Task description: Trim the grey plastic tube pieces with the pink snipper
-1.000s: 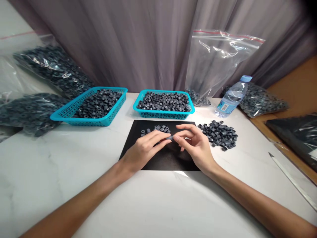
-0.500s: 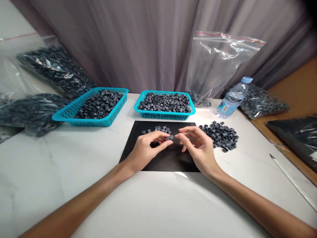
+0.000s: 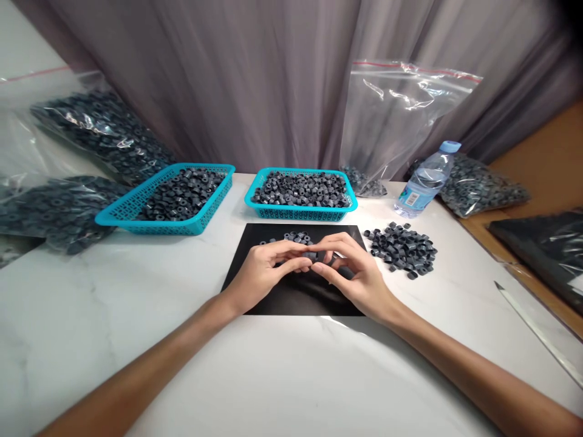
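Note:
Over a black mat, my left hand pinches a small dark grey plastic sleeve between thumb and fingertips. From the other side, the thumb and index finger of my right hand close on the same sleeve, and the two hands' fingertips meet. Fingers cover most of the piece, so its ends are hidden. Behind the hands, several grey sleeves with round holes lie on the mat, partly hidden. To the right of my right hand, a loose pile of thin dark rings spreads on the white table.
Two blue baskets, left and middle, hold many grey pieces. Clear zip bags stand left and back right. A water bottle, another filled bag and a pale pointed strip lie right.
My right hand has moved left and closed its fingertips on the sleeve in my left hand. Half a second ago a small gap separated them.

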The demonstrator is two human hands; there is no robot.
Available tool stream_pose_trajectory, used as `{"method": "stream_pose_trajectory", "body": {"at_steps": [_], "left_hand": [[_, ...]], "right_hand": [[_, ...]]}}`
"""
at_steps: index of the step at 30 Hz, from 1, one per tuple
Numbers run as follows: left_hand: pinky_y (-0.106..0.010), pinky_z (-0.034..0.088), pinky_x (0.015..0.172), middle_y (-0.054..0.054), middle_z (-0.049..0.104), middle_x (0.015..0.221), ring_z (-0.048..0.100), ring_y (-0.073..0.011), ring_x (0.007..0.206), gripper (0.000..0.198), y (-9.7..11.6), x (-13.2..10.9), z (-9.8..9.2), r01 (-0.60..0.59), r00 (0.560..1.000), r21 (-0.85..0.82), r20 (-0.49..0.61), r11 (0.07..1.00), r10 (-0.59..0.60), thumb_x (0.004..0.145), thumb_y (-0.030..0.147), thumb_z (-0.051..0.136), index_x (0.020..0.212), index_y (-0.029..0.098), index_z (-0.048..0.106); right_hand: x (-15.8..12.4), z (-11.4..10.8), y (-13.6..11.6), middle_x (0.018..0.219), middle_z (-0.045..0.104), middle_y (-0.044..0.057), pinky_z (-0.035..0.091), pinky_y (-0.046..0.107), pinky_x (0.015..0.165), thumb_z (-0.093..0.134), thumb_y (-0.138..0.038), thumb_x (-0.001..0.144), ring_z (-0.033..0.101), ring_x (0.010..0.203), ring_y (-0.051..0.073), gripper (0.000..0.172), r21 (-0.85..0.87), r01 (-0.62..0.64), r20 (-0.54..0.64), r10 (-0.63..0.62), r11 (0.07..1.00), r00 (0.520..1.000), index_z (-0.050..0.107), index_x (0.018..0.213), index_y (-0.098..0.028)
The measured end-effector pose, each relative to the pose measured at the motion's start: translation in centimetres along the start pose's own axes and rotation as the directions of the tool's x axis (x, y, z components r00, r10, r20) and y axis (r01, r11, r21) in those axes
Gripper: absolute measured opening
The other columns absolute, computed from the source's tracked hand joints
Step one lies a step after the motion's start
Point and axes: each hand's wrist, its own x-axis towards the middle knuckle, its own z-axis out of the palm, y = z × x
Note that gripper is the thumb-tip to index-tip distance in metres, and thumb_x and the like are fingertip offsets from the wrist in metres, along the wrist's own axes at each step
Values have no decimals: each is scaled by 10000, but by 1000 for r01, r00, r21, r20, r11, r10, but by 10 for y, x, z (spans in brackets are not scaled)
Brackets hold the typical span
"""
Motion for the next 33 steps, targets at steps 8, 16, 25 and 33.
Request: {"method": "stream_pose_trajectory", "body": {"at_steps": [8,16,25,33], "left_hand": [[-288,616,867,-15,782,953,764,-183,865,201,4,0,-1,-41,999,87,-16,995,43,859,345,770,998,204,739],[-294,616,872,-28,791,1002,757,-194,899,197,4,-1,-1,-98,993,215,-43,972,110,871,356,752,1011,219,770],[-287,620,860,-27,789,979,759,-184,886,248,6,0,-2,-79,996,128,-23,989,83,844,326,784,1056,203,747],[-294,615,857,-29,783,952,762,-193,866,190,9,0,-4,0,1000,78,3,997,0,864,327,762,1003,198,760]], "right_hand": [[-2,1,2,1040,612,72,561,244,586,628,-334,971,598,844,157,196,64,-36,-30,38,997,999,713,1121,-239],[-1,-1,2,995,649,68,556,257,570,624,-330,970,622,797,161,181,22,-25,-19,26,999,999,704,1101,-235],[-3,-2,10,970,683,59,558,277,611,591,-293,991,651,775,159,152,-110,71,-23,-74,991,997,686,1094,-234],[-5,1,8,970,668,63,556,267,599,575,-306,998,652,798,166,145,-84,20,-36,-23,996,999,669,1077,-230]]}}
